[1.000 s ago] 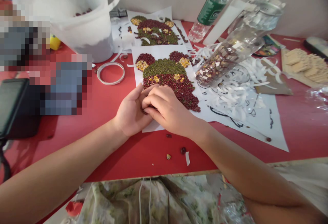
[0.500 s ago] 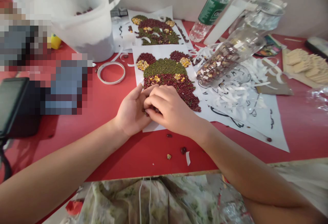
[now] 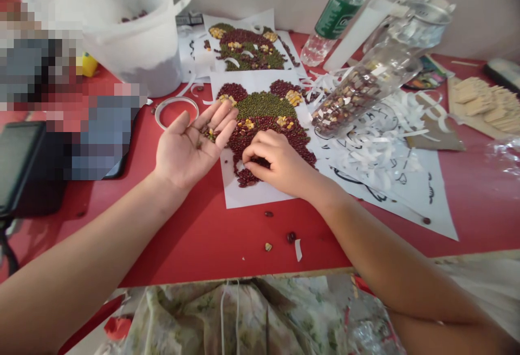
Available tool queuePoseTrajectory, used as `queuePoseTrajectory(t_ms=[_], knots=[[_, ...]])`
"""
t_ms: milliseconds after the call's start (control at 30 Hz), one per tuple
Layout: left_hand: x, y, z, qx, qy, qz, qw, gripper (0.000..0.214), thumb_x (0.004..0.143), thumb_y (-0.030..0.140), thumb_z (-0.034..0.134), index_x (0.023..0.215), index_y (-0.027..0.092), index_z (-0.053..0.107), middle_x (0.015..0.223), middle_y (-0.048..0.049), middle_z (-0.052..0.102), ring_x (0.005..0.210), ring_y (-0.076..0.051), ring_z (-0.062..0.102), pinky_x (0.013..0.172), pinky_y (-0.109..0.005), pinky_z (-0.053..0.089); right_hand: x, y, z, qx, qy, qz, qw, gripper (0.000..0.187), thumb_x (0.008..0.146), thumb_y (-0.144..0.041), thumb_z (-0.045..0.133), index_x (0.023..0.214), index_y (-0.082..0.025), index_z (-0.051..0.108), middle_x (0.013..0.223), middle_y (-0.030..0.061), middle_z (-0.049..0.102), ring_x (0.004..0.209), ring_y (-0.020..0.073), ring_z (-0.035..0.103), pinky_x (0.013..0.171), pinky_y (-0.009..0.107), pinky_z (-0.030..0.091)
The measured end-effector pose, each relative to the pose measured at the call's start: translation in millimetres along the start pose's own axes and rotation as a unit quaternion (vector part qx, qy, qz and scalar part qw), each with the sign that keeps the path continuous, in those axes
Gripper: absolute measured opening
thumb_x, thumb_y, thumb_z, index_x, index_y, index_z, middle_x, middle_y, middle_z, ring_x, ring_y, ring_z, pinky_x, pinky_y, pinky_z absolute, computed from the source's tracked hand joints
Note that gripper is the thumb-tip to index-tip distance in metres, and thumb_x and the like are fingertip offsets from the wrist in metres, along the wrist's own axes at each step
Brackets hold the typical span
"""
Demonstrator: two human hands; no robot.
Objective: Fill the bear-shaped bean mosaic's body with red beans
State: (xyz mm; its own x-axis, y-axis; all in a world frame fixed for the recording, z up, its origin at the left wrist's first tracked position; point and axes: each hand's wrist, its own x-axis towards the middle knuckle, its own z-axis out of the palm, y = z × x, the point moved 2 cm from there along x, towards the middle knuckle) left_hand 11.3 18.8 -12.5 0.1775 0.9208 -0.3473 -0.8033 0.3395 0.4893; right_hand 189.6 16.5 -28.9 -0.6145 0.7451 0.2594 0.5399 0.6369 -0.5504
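A bear picture made of red, green and yellow beans (image 3: 268,122) lies on a white sheet (image 3: 252,195) on the red table. My left hand (image 3: 190,146) is raised palm up over the sheet's left edge, fingers spread, with several small beans (image 3: 208,134) resting on them. My right hand (image 3: 276,160) rests on the lower part of the bean picture, fingers pinched together against the red beans. What the pinch holds is too small to see.
A second bean picture (image 3: 244,46) lies behind. A white bucket (image 3: 114,25) stands at the back left, a tape ring (image 3: 176,111) beside it. A tipped clear bottle of mixed beans (image 3: 357,92), paper scraps (image 3: 374,144), a green-labelled bottle (image 3: 333,19) sit right. Loose beans (image 3: 290,237) lie near the table edge.
My left hand has lifted away to the left and turned palm up with beans on it. My right hand has stayed on the picture, now uncovered at its lower part.
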Motion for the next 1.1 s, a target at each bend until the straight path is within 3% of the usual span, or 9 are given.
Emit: queuePoseTrajectory(t_ms=[167,400,700,933,1100], knots=[[1,-3,-1.2,-0.005,0.006,-0.006,1.000,0.054,0.104,0.033,0.023,0.155,0.014,0.030,0.137,-0.0103,0.065,0.134,-0.019,0.056,0.102,-0.026,0.053,1,0,6,-0.027,-0.026,0.001,0.999,0.010,0.090,-0.016,0.060,0.084,-0.020,0.067,0.087,0.0021,0.055,0.088,0.0180,0.048,0.087,0.036,0.035],[0,-5,0.5,-0.005,0.036,-0.012,0.999,0.053,0.103,0.032,0.025,0.154,0.016,0.032,0.137,-0.0095,0.065,0.132,-0.020,0.058,0.103,-0.028,0.054,-1,2,2,-0.028,-0.036,-0.014,0.999,0.012,0.091,-0.017,0.059,0.086,-0.020,0.070,0.083,0.0016,0.054,0.086,0.0176,0.048,0.086,0.036,0.034],[5,-1,-4.6,-0.015,0.028,0.006,0.999,0.055,0.102,0.031,0.026,0.155,0.016,0.029,0.138,-0.0101,0.064,0.130,-0.020,0.060,0.103,-0.029,0.053,-4,0,-4,-0.098,-0.017,-0.095,0.991,0.019,0.089,-0.014,0.058,0.086,-0.023,0.075,0.081,0.0024,0.058,0.083,0.0177,0.049,0.082,0.037,0.033],[6,0,-4.6,-0.010,0.040,0.009,0.999,0.055,0.103,0.032,0.025,0.154,0.012,0.031,0.136,-0.0108,0.066,0.129,-0.018,0.060,0.104,-0.026,0.052,0,3,-7,-0.015,0.016,-0.050,0.998,0.018,0.090,-0.016,0.057,0.095,-0.020,0.074,0.085,0.0034,0.059,0.084,0.0176,0.053,0.081,0.035,0.040],[6,0,-3.9,-0.007,0.047,0.004,0.999,0.055,0.102,0.032,0.026,0.155,0.015,0.030,0.134,-0.0099,0.067,0.131,-0.019,0.059,0.105,-0.027,0.052,0,3,-8,-0.035,-0.015,-0.080,0.996,0.026,0.090,-0.013,0.055,0.092,-0.025,0.077,0.083,0.0027,0.058,0.083,0.0168,0.052,0.080,0.035,0.037]])
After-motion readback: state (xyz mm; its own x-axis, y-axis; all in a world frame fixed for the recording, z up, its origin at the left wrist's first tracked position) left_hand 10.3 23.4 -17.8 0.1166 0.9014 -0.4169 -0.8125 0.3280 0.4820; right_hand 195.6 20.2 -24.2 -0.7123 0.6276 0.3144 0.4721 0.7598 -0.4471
